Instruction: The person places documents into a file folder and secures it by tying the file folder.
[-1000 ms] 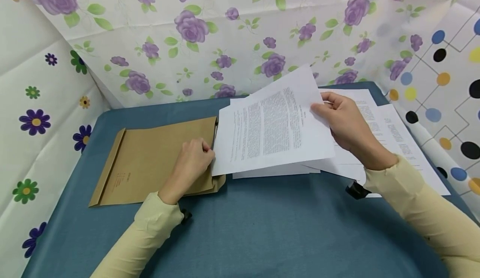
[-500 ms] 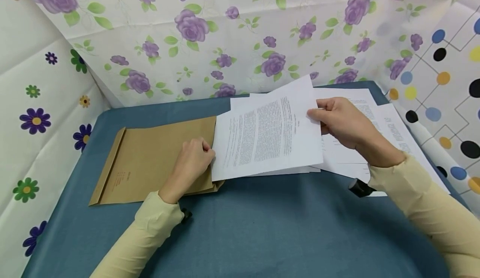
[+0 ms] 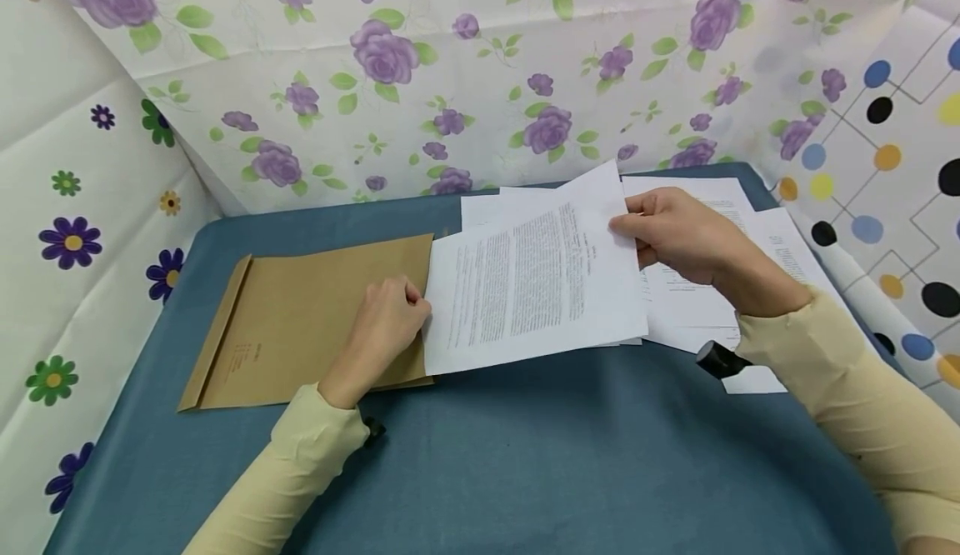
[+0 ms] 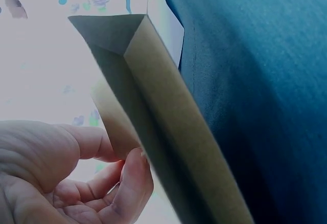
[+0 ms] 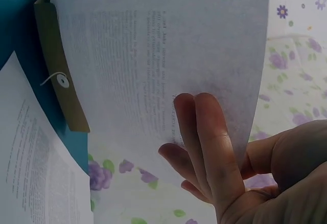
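Note:
A brown paper envelope (image 3: pixel 315 313) lies on the left of the table in the head view. My left hand (image 3: pixel 382 322) pinches its upper layer at the right-hand mouth; the left wrist view shows thumb and finger on the paper edge (image 4: pixel 120 142). My right hand (image 3: pixel 682 238) pinches the right edge of a printed sheet (image 3: pixel 525 280), held tilted above the table. The sheet's left edge meets the envelope's mouth and is hidden there. In the right wrist view, the envelope's flap (image 5: pixel 56 75), with a string and a round button (image 5: pixel 62 80), lies under the sheet.
More printed sheets (image 3: pixel 690 309) lie overlapping at the right and behind the held sheet. A blue cloth (image 3: pixel 510 455) covers the table. Flowered sheeting (image 3: pixel 465 105) stands behind, with dotted sheeting (image 3: pixel 885 230) on the right.
The right hand has moved left and slightly down with the sheet, whose near-left corner now covers the envelope's flap in the head view. The left hand has stayed in place.

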